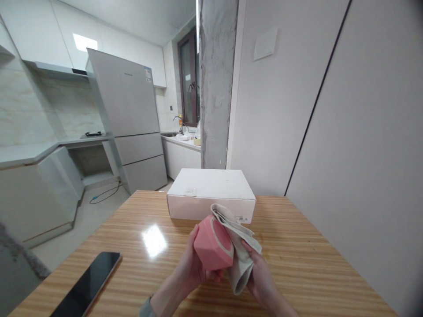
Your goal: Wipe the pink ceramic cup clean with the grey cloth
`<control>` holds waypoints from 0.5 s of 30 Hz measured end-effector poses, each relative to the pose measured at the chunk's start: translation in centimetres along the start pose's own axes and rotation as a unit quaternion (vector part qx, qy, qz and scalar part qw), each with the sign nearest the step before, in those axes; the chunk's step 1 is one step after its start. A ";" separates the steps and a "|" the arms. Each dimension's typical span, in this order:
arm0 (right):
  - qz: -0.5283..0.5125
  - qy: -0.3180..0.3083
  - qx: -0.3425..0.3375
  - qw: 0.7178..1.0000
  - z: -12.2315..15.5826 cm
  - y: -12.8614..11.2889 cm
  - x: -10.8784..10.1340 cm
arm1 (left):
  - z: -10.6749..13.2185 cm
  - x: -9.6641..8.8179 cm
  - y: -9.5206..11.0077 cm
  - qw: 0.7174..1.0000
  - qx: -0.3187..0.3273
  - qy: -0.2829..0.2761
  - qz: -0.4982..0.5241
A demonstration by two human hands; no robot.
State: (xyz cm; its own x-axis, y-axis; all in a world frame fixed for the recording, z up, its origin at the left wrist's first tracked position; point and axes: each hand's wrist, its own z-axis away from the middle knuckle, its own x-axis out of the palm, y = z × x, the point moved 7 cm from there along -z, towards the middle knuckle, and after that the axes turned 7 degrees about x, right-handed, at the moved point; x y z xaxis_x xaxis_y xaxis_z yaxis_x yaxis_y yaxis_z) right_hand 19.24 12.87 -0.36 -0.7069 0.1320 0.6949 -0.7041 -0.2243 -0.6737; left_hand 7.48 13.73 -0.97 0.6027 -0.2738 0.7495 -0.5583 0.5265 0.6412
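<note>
pink container and cloth held over the wooden table

head view: low in the centre of the frame, the left hand (pixel 193 264) is wrapped around a pink container (pixel 213 248), its grip closed on the lower left side of it, fingers curling underneath; the container is tilted, its rimmed top face turned up and to the right; just right of it, the right hand (pixel 261 275) holds a light grey cloth (pixel 238 246), its grip closed on the folds with the fingertips (pixel 249 246) pressing the fabric; the cloth lies against the right side and top edge of the container, touching it, and hangs down in a loose roll between the two hands; both hands are raised a little above the table (pixel 313 264), a striped wooden top that fills the lower half of the frame; just behind the hands, at centre, a flat white box (pixel 211 189) rests on the table, lid shut, with a small label at its lower right corner; at the lower left, a dark phone (pixel 87 284) lies face up near the table's edge, well apart from the hands; in the upper left, a tall grey fridge (pixel 127 114) stands in a kitchen with pale cabinets; a rough concrete pillar (pixel 216 83) rises at upper centre, and a plain white wall (pixel 363 132) takes the right side.
</note>
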 end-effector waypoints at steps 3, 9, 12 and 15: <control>-0.007 0.005 0.019 1.000 0.0 0.3 0.2 | -0.7 -0.5 0.3 0.997 0.070 0.028 -0.004; -0.045 -0.008 0.030 0.998 -0.1 0.2 0.9 | -0.2 -0.6 1.2 0.985 0.168 0.014 0.034; -0.046 -0.016 0.037 0.998 -0.3 0.0 0.8 | 0.1 0.2 0.8 0.991 0.127 -0.017 0.027; -0.041 -0.020 0.033 0.998 -0.5 -0.2 0.5 | 0.1 0.3 0.5 0.995 0.097 -0.008 0.022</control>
State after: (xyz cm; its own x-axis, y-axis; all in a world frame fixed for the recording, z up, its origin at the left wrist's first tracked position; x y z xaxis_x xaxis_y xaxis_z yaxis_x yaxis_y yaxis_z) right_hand 18.98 13.46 -0.05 -0.6426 0.1153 0.7575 -0.7530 -0.2774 -0.5966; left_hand 7.35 13.82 -0.38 0.5668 -0.2667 0.7795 -0.6848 0.3735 0.6258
